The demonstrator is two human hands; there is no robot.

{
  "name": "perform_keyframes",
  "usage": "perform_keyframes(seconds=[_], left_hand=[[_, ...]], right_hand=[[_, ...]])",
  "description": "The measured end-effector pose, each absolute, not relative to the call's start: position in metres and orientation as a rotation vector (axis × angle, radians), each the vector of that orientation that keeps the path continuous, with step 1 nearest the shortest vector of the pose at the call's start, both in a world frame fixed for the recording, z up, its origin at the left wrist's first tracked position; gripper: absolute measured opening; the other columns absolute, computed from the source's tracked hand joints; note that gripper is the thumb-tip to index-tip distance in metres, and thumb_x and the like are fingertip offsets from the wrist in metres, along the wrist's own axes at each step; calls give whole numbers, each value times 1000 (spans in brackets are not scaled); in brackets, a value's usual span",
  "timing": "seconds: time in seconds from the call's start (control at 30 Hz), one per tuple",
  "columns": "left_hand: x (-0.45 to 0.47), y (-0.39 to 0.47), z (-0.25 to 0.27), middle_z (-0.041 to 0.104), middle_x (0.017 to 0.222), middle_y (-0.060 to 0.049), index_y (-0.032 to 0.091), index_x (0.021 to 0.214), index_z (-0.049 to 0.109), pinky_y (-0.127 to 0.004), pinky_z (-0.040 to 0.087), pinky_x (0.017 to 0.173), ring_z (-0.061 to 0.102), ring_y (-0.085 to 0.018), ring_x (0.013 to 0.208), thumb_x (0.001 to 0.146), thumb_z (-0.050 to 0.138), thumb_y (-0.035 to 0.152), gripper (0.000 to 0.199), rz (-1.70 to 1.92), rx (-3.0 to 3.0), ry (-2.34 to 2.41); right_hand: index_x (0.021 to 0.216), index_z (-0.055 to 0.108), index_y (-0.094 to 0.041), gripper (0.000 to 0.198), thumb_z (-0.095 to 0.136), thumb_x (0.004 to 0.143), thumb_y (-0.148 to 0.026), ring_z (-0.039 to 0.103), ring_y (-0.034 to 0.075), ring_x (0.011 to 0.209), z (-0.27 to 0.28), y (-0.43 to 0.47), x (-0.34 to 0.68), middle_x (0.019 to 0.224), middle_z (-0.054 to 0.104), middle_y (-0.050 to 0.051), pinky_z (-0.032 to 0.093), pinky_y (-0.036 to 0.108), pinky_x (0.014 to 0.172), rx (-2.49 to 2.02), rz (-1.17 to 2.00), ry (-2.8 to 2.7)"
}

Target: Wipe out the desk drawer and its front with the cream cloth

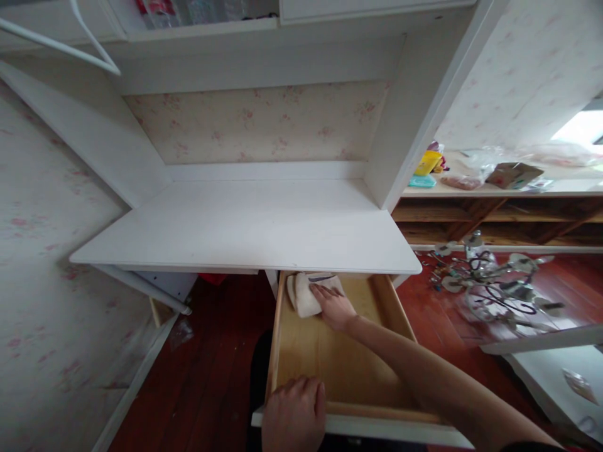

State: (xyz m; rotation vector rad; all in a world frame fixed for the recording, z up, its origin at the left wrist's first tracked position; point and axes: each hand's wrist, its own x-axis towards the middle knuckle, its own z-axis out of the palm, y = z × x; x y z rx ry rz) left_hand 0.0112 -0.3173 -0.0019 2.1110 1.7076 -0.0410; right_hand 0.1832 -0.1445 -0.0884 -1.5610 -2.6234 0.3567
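Leaning could tilt the pale wooden drawer [311,358], whose near edge [377,427] the left hand [294,411] clasps while the right hand [334,309] lies flat on folded cream cloth [306,302].

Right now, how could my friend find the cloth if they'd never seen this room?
Start at the big white desk, then look down to the pulled-out drawer under its right half. Inside, near the back left corner, the cloth lies under the person's right hand. It's pale cream and bunched, unlike the flat, yellowish wood around it.
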Motion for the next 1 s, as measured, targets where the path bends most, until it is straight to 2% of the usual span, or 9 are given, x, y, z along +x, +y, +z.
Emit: perform_keyframes(seconds=[0.07,0.17,0.27,0.43,0.63,1.0], left_hand=[[11,-318,-4,71,88,-3,25,90,67,-31,44,72,65,-20,84,97,32,25,35,-57,2127,1714],[11,-318,-7,71,90,-3,25,92,67,-30,44,72,66,-20,84,97,32,24,35,-90,2147,1719],[10,-318,-11,71,90,-3,25,92,67,-28,44,70,66,-19,83,96,33,23,34,-102,2163,1719],[9,-318,-18,70,86,1,26,85,67,-27,43,68,66,-18,81,95,37,21,32,-49,2174,1723],[8,-322,-21,70,83,2,27,85,68,-27,42,67,66,-17,79,95,40,21,30,36,2209,1746],[5,-329,-18,69,79,4,28,81,65,-29,41,64,66,-18,73,97,38,25,31,150,2284,1726]], right_hand=[[151,27,-17,78,57,81,-34,30,31,140,-93,-147,155,155,31,13,28,57,109,-1564,461,-2656],[150,31,-18,85,63,76,-41,16,37,144,-102,-142,125,158,23,14,12,69,109,-1503,494,-2768],[151,29,-17,85,60,75,-41,11,37,145,-108,-131,114,159,18,15,4,73,107,-1502,490,-2789],[153,22,-21,83,54,77,-32,16,32,145,-110,-115,123,160,17,9,9,73,107,-1524,479,-2858],[154,19,-30,80,47,80,-22,9,30,146,-118,-120,158,161,14,1,7,74,106,-1515,458,-2918],[155,12,-31,95,45,68,-8,1,30,147,-110,-146,269,162,5,-2,15,76,103,-1996,506,-2721]])
